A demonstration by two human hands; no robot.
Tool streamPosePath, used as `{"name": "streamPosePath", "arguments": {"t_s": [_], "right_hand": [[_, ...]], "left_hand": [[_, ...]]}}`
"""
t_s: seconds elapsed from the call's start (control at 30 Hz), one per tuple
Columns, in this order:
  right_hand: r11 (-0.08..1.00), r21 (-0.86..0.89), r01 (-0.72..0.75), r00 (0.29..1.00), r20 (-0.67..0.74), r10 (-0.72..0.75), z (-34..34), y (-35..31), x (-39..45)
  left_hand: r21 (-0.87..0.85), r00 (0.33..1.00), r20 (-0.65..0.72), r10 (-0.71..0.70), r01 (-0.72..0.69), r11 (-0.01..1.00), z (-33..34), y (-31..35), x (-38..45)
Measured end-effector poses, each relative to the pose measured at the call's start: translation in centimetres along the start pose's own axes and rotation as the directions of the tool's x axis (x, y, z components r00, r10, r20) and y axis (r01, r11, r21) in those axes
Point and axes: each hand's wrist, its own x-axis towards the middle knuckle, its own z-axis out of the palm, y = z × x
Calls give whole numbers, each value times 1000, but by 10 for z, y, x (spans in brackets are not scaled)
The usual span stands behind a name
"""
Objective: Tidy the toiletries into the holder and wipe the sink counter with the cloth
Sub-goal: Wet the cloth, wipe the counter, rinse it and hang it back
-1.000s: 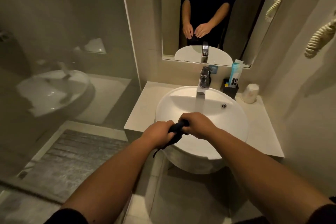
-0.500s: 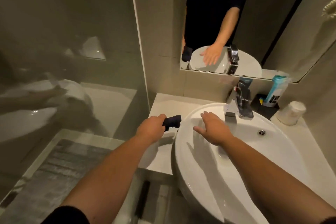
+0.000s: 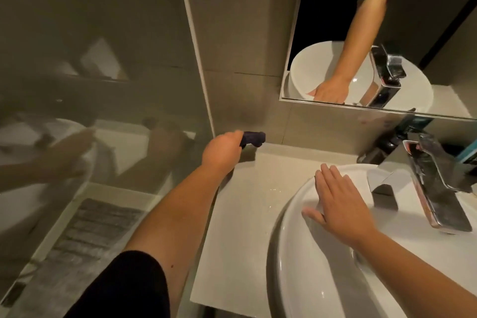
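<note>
1. As the head view looks down, two bare hands show: the left hand [image 3: 224, 148] far out at the back left corner of the worktop [image 3: 240, 227], the right hand [image 3: 338, 204] on the basin [image 3: 304, 266].
2. Left grip: fingers curled tight round one dark cloth [image 3: 254, 137], a bunched end sticking out toward the wall. Whether the cloth touches the worktop or hangs just above it cannot be told.
3. Right grip: fully spread, palm down, holding nothing; fingers lie flat on the basin's rim near the tap.
4. Count: one cloth, one white round basin, one chrome tap [image 3: 433, 183], one mirror [image 3: 387, 33].
5. Toiletries: only a teal edge [image 3: 471, 152] shows at the right border behind the tap, cut off by the frame; its kind is unclear. No holder can be made out.
6. Worktop strip left of the basin is pale, with a few wet glints near the rim.
7. Cut off: the basin's right side and the right forearm run out of frame; a dark sleeve [image 3: 124, 289] covers the left upper arm.
8. Around: glass panel [image 3: 90, 85] on the left, with hazy reflections; grey ribbed mat [image 3: 82, 240] on the floor beyond it. The mirror repeats the basin, tap and one forearm.
</note>
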Motion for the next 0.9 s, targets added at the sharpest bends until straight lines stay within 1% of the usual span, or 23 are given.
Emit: {"name": "streamPosePath", "arguments": {"t_s": [0.07,0.1,0.17,0.2,0.23,0.3,0.33,0.4,0.5,0.57,0.67,0.8,0.9], "right_hand": [[1000,-7,-2,1000,-21,2,3,1,0],[1000,-19,1,999,-39,-2,4,1,1],[999,-44,7,998,-64,-10,6,2,1],[999,-51,8,997,-71,-12,7,2,0],[999,-53,8,997,-77,-12,7,2,0],[998,-58,13,996,-92,-18,9,1,-1],[998,-63,18,995,-101,-24,9,1,-1],[998,-63,20,993,-116,-27,10,0,0],[999,-48,18,991,-128,-24,9,-1,-2],[999,-38,18,993,-118,-23,7,-1,-3],[1000,-14,10,995,-98,-12,4,-2,-5],[1000,14,14,999,-42,-13,-7,-6,-8],[999,17,35,999,-18,-35,-13,-6,-11]], "left_hand": [[-125,998,17,54,-51,991,4,-2,21],[-117,997,13,80,-78,990,11,-4,29],[40,992,-19,123,-122,992,31,-11,36],[104,989,16,150,-151,983,43,-16,35],[124,979,94,178,-189,974,55,-20,32],[85,936,267,231,-262,961,71,-30,28],[48,918,313,242,-270,962,73,-34,27],[-10,901,354,252,-266,964,71,-40,26],[-18,904,345,251,-261,965,68,-44,4],[-42,925,300,233,-231,972,69,-43,-25],[-52,945,241,221,-215,975,71,-39,-87],[-69,950,239,203,-192,979,63,-33,-181],[-40,957,247,152,-147,988,58,-24,-245]]}}
